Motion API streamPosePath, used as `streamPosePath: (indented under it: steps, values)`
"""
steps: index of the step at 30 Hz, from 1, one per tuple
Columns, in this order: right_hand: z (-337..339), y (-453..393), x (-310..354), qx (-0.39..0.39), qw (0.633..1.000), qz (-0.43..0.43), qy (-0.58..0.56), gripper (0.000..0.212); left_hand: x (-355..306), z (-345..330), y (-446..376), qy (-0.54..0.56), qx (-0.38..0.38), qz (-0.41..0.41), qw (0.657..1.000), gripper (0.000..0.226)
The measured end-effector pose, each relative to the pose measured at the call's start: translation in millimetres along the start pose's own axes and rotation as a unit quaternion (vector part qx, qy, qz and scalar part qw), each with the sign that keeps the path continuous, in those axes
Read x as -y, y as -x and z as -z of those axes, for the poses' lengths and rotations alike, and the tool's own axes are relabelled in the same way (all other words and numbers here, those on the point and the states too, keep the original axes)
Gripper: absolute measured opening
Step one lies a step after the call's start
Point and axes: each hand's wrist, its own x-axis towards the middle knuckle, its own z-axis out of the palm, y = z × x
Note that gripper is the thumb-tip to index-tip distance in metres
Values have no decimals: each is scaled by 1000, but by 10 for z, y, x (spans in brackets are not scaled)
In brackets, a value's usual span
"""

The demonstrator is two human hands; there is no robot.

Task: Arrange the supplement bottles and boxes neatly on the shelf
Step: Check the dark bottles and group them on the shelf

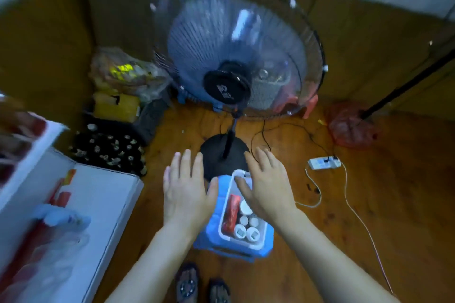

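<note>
Two bare hands hover over a basket of supplement bottles on a wooden floor

The left hand point(187, 187) and right hand point(266, 184) are spread flat, fingers straight, holding nothing, above a white basket point(258, 241) on a blue stool point(216, 248); the basket holds white-capped bottles point(248, 226) and a red box point(231, 214). A standing fan point(236, 61) faces the camera behind, with a white carton point(103, 194) at left and a power strip point(323, 163) at right

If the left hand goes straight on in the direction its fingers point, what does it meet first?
Probably the fan's round black base: the left hand lies open with fingers aimed at its left edge. The hand's height above the floor is unclear, so it might pass over it.
</note>
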Motion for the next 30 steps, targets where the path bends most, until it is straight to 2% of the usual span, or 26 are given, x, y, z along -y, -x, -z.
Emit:
streamPosePath:
  steps: [3, 7, 14, 21, 23, 27, 30]
  values:
    - [622, 30, 397, -56, 995, 78, -9, 67, 63, 572, 197, -6, -76, 20, 997, 64]
    - [1324, 141, 968, -80, 980, 179, -14, 66, 246, 1297, 664, -21, -172, 67, 983, 61]
    - [2073, 727, 2221, -98, 922, 370, -55, 68, 795, 2329, 2112, -73, -279, 201, 936, 63]
    - [2295, 1670, 3560, -70, 842, 532, -56, 78, 1208, 2907, 3658, -130, -337, 333, 871, 66]
    - [2308, 1972, 3918, -43, 818, 571, -53, 75, 1346, 3000, 4071, -141, -351, 358, 854, 63]
    - [2247, 2563, 4549, -14, 785, 614, -81, 75, 1624, 3120, 4786, -169, -366, 406, 820, 59]
    - [2049, 2878, 4920, -9, 774, 628, -87, 80, 1835, 3110, 5120, -164, -360, 429, 812, 58]
